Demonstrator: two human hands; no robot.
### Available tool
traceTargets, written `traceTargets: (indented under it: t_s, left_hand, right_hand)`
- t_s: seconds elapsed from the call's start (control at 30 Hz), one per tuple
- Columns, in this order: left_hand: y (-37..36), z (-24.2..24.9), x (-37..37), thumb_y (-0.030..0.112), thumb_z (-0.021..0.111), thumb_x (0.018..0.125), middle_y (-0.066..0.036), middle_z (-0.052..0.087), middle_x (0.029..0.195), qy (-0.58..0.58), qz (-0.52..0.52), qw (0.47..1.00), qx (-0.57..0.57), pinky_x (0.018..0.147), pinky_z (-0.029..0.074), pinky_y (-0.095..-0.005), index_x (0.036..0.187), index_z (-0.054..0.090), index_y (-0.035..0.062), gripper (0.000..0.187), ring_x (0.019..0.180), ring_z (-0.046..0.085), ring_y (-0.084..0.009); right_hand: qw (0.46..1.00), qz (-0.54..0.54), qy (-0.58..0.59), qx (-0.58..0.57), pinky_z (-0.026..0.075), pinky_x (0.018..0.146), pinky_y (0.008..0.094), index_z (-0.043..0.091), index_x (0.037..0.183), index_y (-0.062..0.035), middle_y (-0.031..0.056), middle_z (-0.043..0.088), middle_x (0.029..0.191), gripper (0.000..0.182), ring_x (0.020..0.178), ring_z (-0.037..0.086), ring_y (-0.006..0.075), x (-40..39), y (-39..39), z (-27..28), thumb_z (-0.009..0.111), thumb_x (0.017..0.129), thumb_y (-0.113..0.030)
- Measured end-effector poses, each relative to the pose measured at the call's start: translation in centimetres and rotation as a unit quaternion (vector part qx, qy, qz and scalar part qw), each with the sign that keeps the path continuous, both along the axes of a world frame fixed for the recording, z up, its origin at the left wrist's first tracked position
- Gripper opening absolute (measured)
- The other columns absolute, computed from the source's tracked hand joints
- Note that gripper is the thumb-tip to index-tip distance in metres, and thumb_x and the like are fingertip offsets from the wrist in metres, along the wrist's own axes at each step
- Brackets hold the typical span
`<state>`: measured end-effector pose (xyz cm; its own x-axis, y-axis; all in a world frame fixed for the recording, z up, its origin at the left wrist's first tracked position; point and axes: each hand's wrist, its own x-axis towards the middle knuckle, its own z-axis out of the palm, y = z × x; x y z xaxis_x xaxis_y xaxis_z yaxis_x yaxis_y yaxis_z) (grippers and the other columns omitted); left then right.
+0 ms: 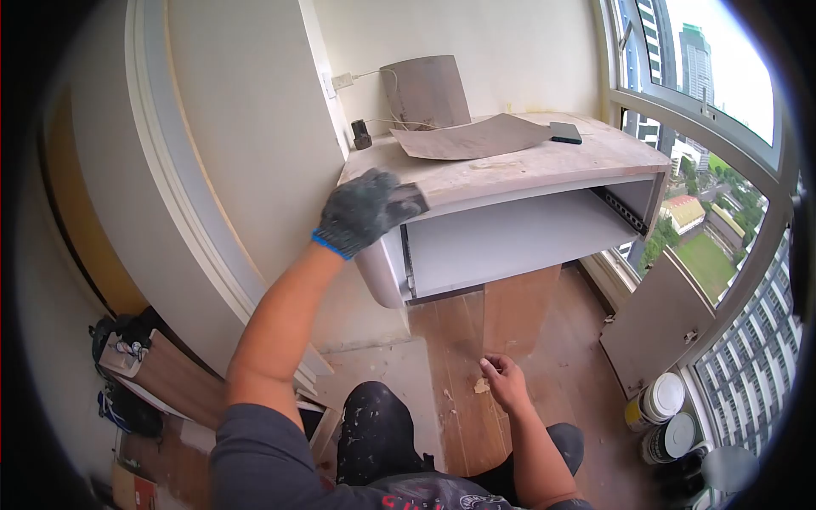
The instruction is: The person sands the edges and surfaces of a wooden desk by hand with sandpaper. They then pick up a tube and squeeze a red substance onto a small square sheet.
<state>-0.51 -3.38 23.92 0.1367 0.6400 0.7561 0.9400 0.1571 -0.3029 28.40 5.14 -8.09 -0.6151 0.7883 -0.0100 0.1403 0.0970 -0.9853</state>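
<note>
One pad (406, 202) in gloved L hand (357, 212) grip, on cabinet (510, 161) edge; R hand (503, 381) loosely curled, empty.

Left hand (361, 211): grey knit glove, blue cuff. Right hand (503, 380): bare. Dark grey short sleeves; black paint-flecked trousers.

The glove (361, 212) hides the left fingers; paint cans' (663, 416) labels are unreadable.

High-rise flat under renovation: unfinished cabinet (510, 204), paint tins (659, 399), city-view window (714, 102).
</note>
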Motion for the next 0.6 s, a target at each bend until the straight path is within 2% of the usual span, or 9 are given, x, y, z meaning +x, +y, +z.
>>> traceTargets:
  t_s: [0.13,0.17,0.23,0.27,0.37,0.43,0.5,0.57,0.6]
  left_hand:
    - [-4.6,0.7,-1.4,0.047,0.077,0.081,-0.011,0.069,0.093,-0.014,0.060,0.998,-0.007,0.073,0.057,-0.0416,0.096,0.070,0.0096,0.042,0.082,0.068,-0.0301]
    - [-3.4,0.5,-1.5,0.048,0.077,0.081,-0.012,0.069,0.092,-0.003,0.030,1.000,-0.004,0.073,0.057,-0.0409,0.096,0.069,0.0088,0.043,0.082,0.068,-0.0303]
    - [0.7,0.4,0.6,0.048,0.077,0.081,-0.012,0.068,0.090,0.011,0.001,1.000,-0.004,0.074,0.056,-0.0403,0.098,0.069,0.0074,0.045,0.082,0.068,-0.0315]
    - [2.9,-0.1,1.1,0.050,0.076,0.081,-0.014,0.068,0.090,0.017,-0.049,0.999,0.002,0.074,0.055,-0.0416,0.099,0.068,0.0069,0.047,0.082,0.068,-0.0327]
    - [4.0,0.1,1.8,0.049,0.076,0.081,-0.012,0.069,0.090,0.030,-0.029,0.999,-0.023,0.074,0.055,-0.0422,0.098,0.068,0.0073,0.046,0.084,0.068,-0.0315]
    - [-0.2,0.4,0.0,0.049,0.077,0.080,-0.010,0.069,0.091,0.007,-0.022,1.000,0.001,0.073,0.056,-0.0417,0.098,0.068,0.0074,0.046,0.083,0.068,-0.0300]
    - [-5.0,-0.6,-3.8,0.051,0.078,0.079,-0.009,0.068,0.092,0.031,-0.002,0.999,0.012,0.070,0.056,-0.0420,0.097,0.068,0.0075,0.048,0.083,0.067,-0.0295]
    - [-6.4,-0.6,-6.0,0.051,0.079,0.078,-0.009,0.067,0.092,0.001,0.037,0.999,-0.017,0.070,0.056,-0.0425,0.098,0.068,0.0078,0.049,0.083,0.067,-0.0301]
    - [-6.6,-0.7,-5.5,0.050,0.079,0.077,-0.010,0.067,0.092,-0.010,0.047,0.999,-0.020,0.070,0.056,-0.0424,0.098,0.068,0.0081,0.048,0.083,0.067,-0.0304]
  right_hand:
    - [0.999,0.031,-0.013,0.009,0.054,0.080,0.0339,0.067,0.115,0.0068,0.0144,0.072,0.096,0.044,0.088,0.069,0.0202,-0.4,-0.9,-1.0,0.068,0.095,-0.032]
    - [0.999,0.040,-0.023,0.015,0.054,0.080,0.0340,0.067,0.115,0.0068,0.0145,0.072,0.096,0.044,0.089,0.069,0.0206,-0.8,-1.0,-1.3,0.068,0.095,-0.032]
    - [0.997,0.052,-0.047,0.037,0.054,0.085,0.0365,0.067,0.116,0.0065,0.0202,0.073,0.101,0.048,0.094,0.071,0.0270,-1.8,-1.1,-1.9,0.068,0.094,-0.036]
    - [0.996,0.057,-0.056,0.047,0.054,0.087,0.0377,0.067,0.116,0.0063,0.0230,0.073,0.103,0.050,0.097,0.072,0.0303,-2.4,-1.4,-2.1,0.069,0.093,-0.038]
    - [0.992,0.051,-0.086,0.071,0.055,0.087,0.0382,0.067,0.117,0.0057,0.0232,0.073,0.104,0.050,0.098,0.072,0.0306,-2.6,-1.3,-2.9,0.069,0.093,-0.038]
    - [0.996,0.037,-0.069,0.049,0.055,0.087,0.0385,0.067,0.117,0.0055,0.0229,0.073,0.105,0.050,0.098,0.072,0.0309,-2.1,-1.2,-1.9,0.069,0.092,-0.038]
    - [0.997,0.026,-0.060,0.040,0.054,0.086,0.0383,0.067,0.116,0.0054,0.0218,0.073,0.104,0.049,0.096,0.072,0.0291,-1.6,-1.0,-1.2,0.069,0.092,-0.037]
    - [0.997,0.018,-0.068,0.043,0.054,0.084,0.0374,0.067,0.115,0.0051,0.0198,0.074,0.101,0.047,0.092,0.071,0.0254,-1.1,-0.8,-1.3,0.069,0.093,-0.036]
    - [0.995,0.027,-0.081,0.051,0.054,0.085,0.0378,0.067,0.115,0.0053,0.0209,0.074,0.102,0.048,0.094,0.072,0.0276,-1.2,-0.9,-1.2,0.069,0.093,-0.037]
